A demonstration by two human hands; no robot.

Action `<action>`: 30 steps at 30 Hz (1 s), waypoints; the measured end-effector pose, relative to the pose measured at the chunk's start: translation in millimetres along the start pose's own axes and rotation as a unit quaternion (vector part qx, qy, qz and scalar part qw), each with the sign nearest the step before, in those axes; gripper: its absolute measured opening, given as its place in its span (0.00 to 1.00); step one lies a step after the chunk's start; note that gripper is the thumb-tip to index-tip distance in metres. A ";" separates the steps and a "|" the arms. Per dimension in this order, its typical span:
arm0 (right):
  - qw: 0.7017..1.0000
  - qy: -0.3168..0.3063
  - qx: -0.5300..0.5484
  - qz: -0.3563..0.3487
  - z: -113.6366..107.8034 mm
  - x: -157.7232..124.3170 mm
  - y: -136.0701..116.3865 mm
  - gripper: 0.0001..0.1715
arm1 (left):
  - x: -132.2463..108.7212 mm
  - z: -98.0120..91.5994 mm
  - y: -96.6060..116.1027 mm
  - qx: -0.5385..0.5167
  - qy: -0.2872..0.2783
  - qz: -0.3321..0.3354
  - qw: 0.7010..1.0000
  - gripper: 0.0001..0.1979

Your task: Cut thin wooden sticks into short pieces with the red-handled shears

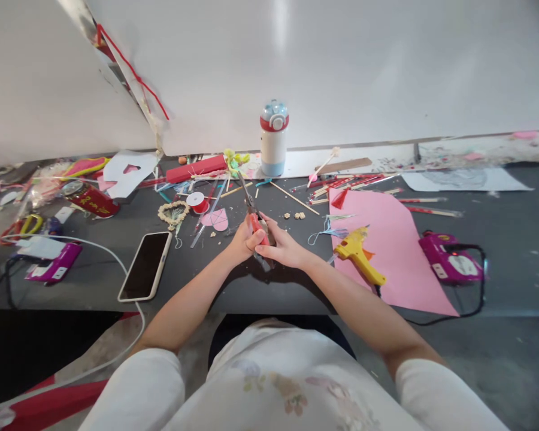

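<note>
Both my hands meet over the dark table (197, 281), near its front edge. My left hand (244, 242) and my right hand (284, 246) are both closed round the red handles of a pair of pliers (254, 216), whose metal jaws point away from me. A thin stick (245, 185) runs on from the jaws toward the back; whether the jaws grip it is unclear. Small pale crumbs (296, 215) lie just beyond my right hand. A pink heart cut-out (218, 219) lies left of the jaws.
A phone (146, 265) lies left, a yellow glue gun (357, 254) on pink paper (399, 257) right, a purple device (449, 263) farther right. A water bottle (273, 139), red case (196, 169), red can (91, 200), ribbon spool (197, 202) and several sticks (341, 182) clutter the back.
</note>
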State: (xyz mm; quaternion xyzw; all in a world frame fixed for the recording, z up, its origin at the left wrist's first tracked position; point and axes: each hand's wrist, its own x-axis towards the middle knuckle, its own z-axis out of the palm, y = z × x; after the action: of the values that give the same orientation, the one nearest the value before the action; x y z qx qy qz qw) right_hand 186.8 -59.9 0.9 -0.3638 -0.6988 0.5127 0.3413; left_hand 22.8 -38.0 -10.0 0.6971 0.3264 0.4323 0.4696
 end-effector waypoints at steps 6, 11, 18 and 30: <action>0.999 -0.011 0.032 0.000 4.2 -1.7 1.9 0.56 | -4.5 0.5 10.2 0.028 0.004 -0.031 0.999 0.36; 0.998 -0.011 0.055 0.019 3.4 -1.7 -2.6 0.55 | -5.0 4.1 8.5 0.035 0.023 -0.035 0.998 0.35; 0.989 0.050 -0.014 0.140 -1.8 -1.0 -11.7 0.30 | -5.6 -12.8 19.9 0.320 0.069 0.000 0.945 0.37; 0.989 -0.027 -0.103 0.101 -5.2 -7.1 -22.1 0.29 | 6.8 -57.9 16.9 0.484 0.256 0.107 0.830 0.08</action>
State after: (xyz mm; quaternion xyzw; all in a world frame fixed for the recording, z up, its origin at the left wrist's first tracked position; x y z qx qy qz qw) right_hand 191.3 -68.2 22.7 -0.4519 -0.7162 0.4797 0.2298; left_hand -26.3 -16.4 18.6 0.7300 0.5260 0.4295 -0.0774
